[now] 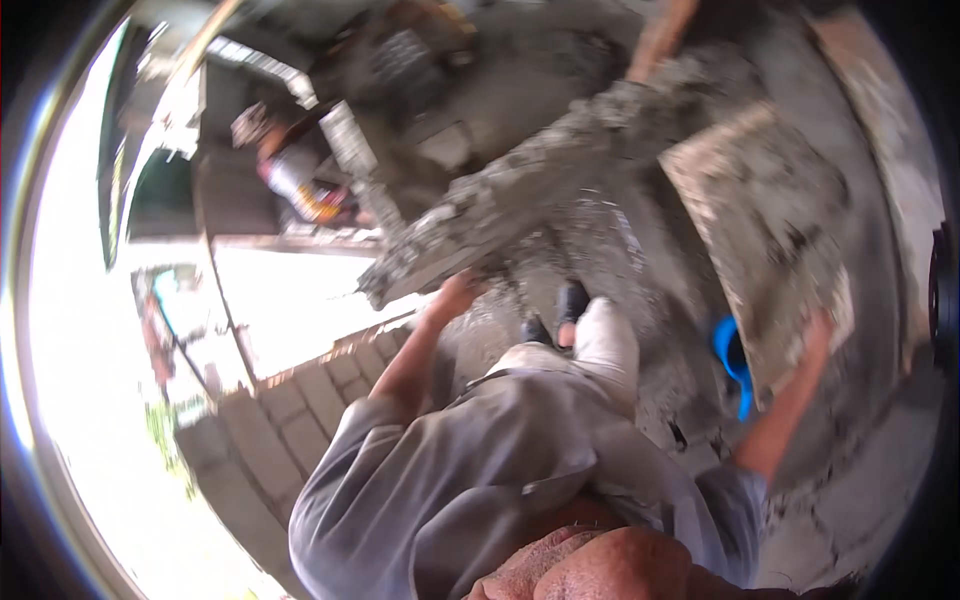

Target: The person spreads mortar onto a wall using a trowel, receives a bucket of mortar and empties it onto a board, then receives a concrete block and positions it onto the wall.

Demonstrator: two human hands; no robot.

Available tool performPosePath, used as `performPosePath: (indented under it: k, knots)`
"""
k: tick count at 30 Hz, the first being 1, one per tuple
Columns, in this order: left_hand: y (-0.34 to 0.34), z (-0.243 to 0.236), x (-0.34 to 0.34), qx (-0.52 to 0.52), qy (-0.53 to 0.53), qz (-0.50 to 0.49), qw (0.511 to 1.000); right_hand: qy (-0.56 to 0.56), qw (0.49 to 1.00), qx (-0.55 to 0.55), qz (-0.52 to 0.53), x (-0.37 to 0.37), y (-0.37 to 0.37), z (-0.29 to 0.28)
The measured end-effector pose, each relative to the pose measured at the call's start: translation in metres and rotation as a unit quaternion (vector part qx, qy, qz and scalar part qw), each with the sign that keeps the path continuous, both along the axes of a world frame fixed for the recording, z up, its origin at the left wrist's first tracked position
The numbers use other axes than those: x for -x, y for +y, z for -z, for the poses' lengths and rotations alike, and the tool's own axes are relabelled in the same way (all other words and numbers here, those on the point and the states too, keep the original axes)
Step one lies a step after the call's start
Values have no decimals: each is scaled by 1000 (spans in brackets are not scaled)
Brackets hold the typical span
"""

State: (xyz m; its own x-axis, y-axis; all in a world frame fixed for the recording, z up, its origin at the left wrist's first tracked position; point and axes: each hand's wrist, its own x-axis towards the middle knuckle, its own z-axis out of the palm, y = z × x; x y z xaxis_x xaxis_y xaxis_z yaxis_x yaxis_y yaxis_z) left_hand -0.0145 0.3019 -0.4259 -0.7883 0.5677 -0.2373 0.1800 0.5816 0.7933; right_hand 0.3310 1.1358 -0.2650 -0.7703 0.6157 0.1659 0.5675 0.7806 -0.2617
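Note:
My left hand (462, 290) reaches forward beside the lower edge of a long wall edge or beam crusted with rough mortar (520, 185). Blur hides its fingers, and I cannot tell whether it touches that edge. My right hand (818, 335) is closed on the near right corner of a wide flat board (765, 230) smeared with grey mortar, which stands tilted at my right. Beside the board's lower left edge is a blue plastic dipper (732, 350) with its handle toward me.
My shoes (572, 300) stand on a wet, mortar-spattered floor (610, 240). A block wall (310, 405) rises at my left, with a bright opening beyond. Another person (300, 175) is at the far left. Someone's arm (660, 40) reaches in at the top.

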Motion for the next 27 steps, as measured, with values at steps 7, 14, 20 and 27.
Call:
performPosePath:
  k: [7, 14, 20, 27]
  knots:
    - [-64, -36, -58, 123, -13, -179, 976, 47, 925, 377, 4, 124, -224, -27]
    - [-152, -29, -142, -62, -56, -431, 899, -66, 838, 525, -134, 146, -426, -42]
    - [-194, -58, -148, -106, 62, -650, 750, -209, 756, 535, -314, 206, -558, -22]
    - [-233, -62, -109, -408, 156, -596, 674, -211, 722, 401, -523, 319, -684, -51]
